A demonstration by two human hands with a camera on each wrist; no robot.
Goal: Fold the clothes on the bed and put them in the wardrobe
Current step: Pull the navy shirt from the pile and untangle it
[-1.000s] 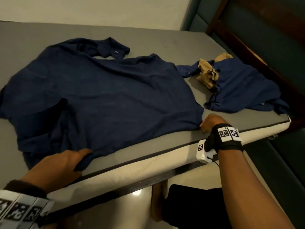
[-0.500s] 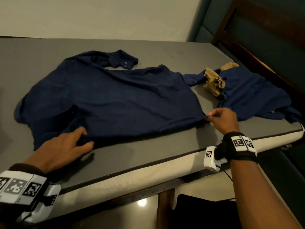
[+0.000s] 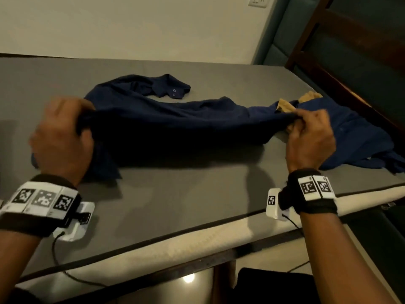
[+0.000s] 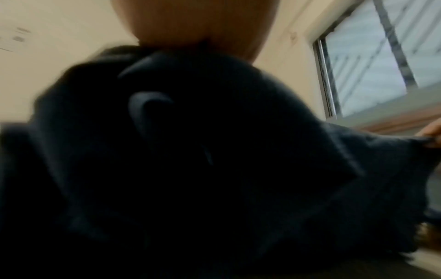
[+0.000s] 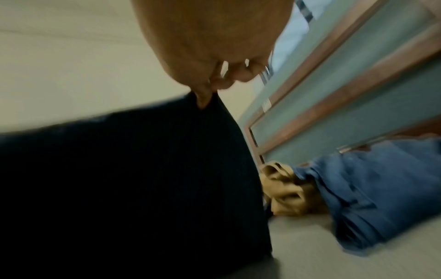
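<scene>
Head view: navy shirt [image 3: 175,128] hem now lifted by both hands.

Navy blue shirt [image 3: 175,119], plain, held at its lifted edge between left hand [image 3: 61,137] and right hand [image 3: 311,137]; near-black in the shaded fold under the grips. Collar beyond the grips carries small blue buttons [image 3: 174,91]. Second garment [image 3: 355,137], mid blue, plain, just right of the right-hand grip. Tan cloth [image 3: 287,106], crumpled, just beyond that grip. Bed cover [image 3: 197,194], flat grey, with a black-piped cream mattress edge [image 3: 175,249] nearer than both grips. Wristbands [image 3: 311,189]: black with white black-patterned marker squares.
</scene>
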